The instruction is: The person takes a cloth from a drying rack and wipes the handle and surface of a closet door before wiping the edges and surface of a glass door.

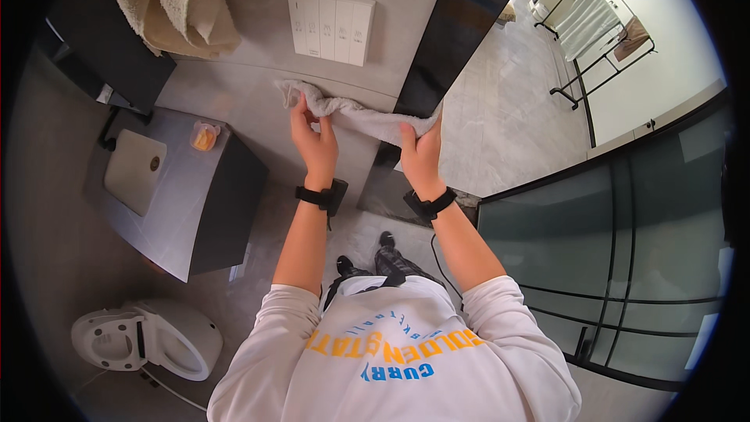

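Observation:
A light grey cloth [361, 116], bunched into a long twisted strip, stretches between my two hands in front of the wall and the dark door frame. My left hand [314, 141] grips it near its left end, and a loose corner hangs past the fingers. At the other end my right hand [422, 154] holds the cloth with the thumb on the near side; its other fingers are partly hidden behind it. Both forearms reach forward, each with a black strap and a small dark device at the wrist.
A white switch panel [332, 28] is on the wall above the cloth, with a beige towel [176, 4] hanging to its left. A sink counter [181, 187] carries a small container [205, 137]. A toilet [176, 340] stands lower left, a glass door [601, 242] right. Beyond the doorway is a drying rack [601, 39].

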Demonstrator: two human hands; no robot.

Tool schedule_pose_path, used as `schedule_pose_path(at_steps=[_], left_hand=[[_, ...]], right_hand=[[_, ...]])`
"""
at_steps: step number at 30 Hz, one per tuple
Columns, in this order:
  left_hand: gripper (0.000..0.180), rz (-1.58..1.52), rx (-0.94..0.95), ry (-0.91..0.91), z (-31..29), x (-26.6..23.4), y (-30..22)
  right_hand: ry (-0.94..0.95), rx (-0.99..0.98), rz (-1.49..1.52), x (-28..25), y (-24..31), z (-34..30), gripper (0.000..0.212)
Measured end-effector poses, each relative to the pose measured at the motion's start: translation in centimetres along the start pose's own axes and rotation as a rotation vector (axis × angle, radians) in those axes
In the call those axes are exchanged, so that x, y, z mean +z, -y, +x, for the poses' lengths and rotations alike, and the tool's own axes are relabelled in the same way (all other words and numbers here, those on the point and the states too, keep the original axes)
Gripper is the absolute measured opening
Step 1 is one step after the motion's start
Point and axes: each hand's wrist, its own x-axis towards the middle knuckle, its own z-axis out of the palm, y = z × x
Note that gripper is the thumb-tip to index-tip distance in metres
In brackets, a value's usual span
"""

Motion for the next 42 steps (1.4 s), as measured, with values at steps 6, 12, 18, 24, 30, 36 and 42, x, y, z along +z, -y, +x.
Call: schedule_pose_path(at_steps=[6,12,18,24,30,36,42], left_hand=[[0.02,-0.347,-0.026,-0.007,1.0,-0.3,-2.3],[0.04,0.229,0.475,-0.15,5.5,-1.2,-9.1],[0.071,0.264,0.49,0.011,7.1,1.4,-12.0],[0.072,0.402,0.629,0.02,7.8,1.9,-13.5],[0.064,0.36,0.75,0.095,8.3,1.1,-12.9],[0.063,0.425,0.661,-0.012,9.3,0.0,-13.7],[0.065,0.418,0.581,-0.071,9.3,0.9,-13.5]], right_hand=[[-0.04,-0.115,0.109,-0.1,1.9,1.7,0.067],[-0.142,-0.277,0.135,-0.8,5.5,6.6,0.066],[-0.118,-0.318,0.17,-1.0,5.0,8.1,0.065],[-0.107,-0.365,0.196,-1.0,4.1,8.8,0.072],[-0.126,-0.439,0.174,-0.9,3.6,8.9,0.073],[-0.219,-0.425,0.079,-1.4,5.6,9.1,0.069],[-0.156,-0.467,0.23,-0.6,4.9,9.5,0.082]])
